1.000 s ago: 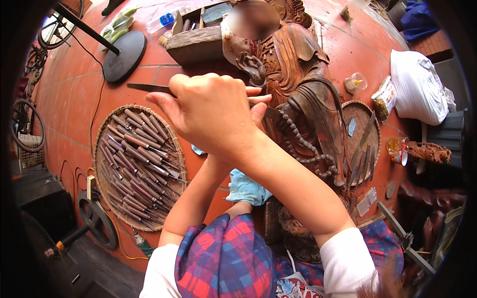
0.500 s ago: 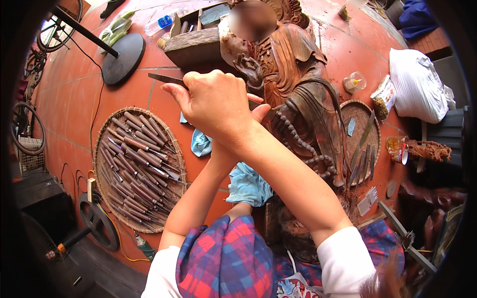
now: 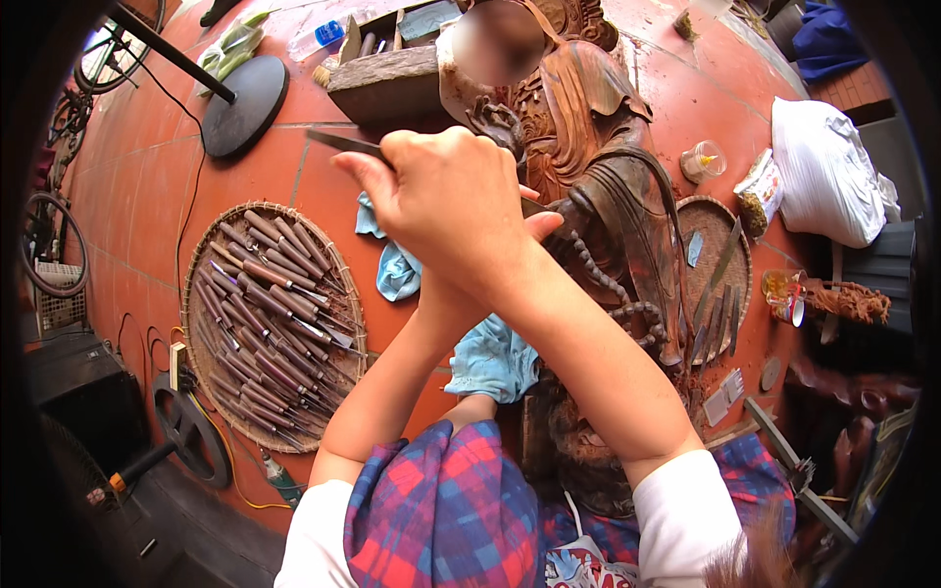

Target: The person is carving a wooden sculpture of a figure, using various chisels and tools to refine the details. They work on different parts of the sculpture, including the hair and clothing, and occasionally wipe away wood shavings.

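**Chisel held against large wooden carving, both hands stacked**

A large carved wooden statue (image 3: 598,196) is laid on the red tiled floor (image 3: 245,186), directly ahead of the person. It is judged heavy, stiff and stable; fine relief such as the bead strings is judged fragile, so any hold is best taken on the broad body, not on the detail.

A round woven tray (image 3: 196,323) full of wooden-handled carving tools (image 3: 270,323) lies to the left, well apart from the hands. A smaller woven tray (image 3: 730,211) with a few tools lies to the right, just beside the statue. A blue cloth (image 3: 397,269) lies on the floor under the arms, between tray and statue.

The right hand (image 3: 451,211) is closed around a slim chisel (image 3: 343,144); its metal blade is seen projecting left from the fist. The left hand (image 3: 534,227) is mostly hidden under the right; only fingertips are seen toward the statue, so its grip cannot be told.

The chisel is judged light, rigid and sharp at the tip, best held along the handle. It is held above the floor, just left of the statue's upper part; contact with the wood cannot be told.
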`<state>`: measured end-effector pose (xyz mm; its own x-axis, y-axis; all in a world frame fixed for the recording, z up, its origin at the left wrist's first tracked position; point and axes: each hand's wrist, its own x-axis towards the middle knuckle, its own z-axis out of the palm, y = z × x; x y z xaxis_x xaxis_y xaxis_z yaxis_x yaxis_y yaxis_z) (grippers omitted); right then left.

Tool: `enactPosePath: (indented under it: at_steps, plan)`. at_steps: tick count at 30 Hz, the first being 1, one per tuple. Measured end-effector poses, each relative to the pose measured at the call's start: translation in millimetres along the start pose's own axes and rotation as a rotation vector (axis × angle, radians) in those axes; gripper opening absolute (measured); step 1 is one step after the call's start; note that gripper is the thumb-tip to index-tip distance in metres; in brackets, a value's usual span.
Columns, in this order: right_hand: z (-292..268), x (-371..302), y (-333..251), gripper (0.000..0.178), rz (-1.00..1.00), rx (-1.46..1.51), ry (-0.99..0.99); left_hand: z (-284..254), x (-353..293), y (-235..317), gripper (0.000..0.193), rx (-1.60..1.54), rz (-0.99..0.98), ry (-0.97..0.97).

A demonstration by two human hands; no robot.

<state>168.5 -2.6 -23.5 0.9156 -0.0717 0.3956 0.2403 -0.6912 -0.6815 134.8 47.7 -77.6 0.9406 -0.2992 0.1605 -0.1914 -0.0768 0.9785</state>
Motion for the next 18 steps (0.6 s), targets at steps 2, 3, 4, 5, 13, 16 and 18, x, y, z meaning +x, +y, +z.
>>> enactPosePath:
  at_steps: [2,3,4,5,13,16,18]
  plan:
    - [6.3,-1.1,27.3,0.047,0.011,-0.136,0.033,14.9,5.4,-6.8,0.024,-0.026,-0.016,-0.068]
    - [7.1,3.8,26.9,0.047,0.013,-0.084,0.047,15.7,3.8,-3.8,0.024,-0.135,-0.216,-0.070]
    - [7.8,8.8,25.8,0.047,0.015,-0.031,0.061,15.3,6.3,-0.3,0.023,-0.180,-0.251,-0.089]
    - [5.8,11.8,25.4,0.047,0.017,0.020,0.075,14.4,9.3,3.4,0.023,-0.226,-0.287,-0.108]
    - [15.7,4.0,22.0,0.050,0.005,-0.063,0.005,9.5,3.0,0.1,0.023,-0.348,-0.327,-0.076]
    - [4.7,-5.3,7.0,0.047,-0.032,-0.108,-0.086,10.4,6.1,-15.0,0.019,0.087,0.077,-0.015]
    - [5.3,-7.7,8.0,0.045,-0.028,-0.181,-0.147,7.4,-0.3,-8.6,0.023,0.061,-0.033,-0.075]
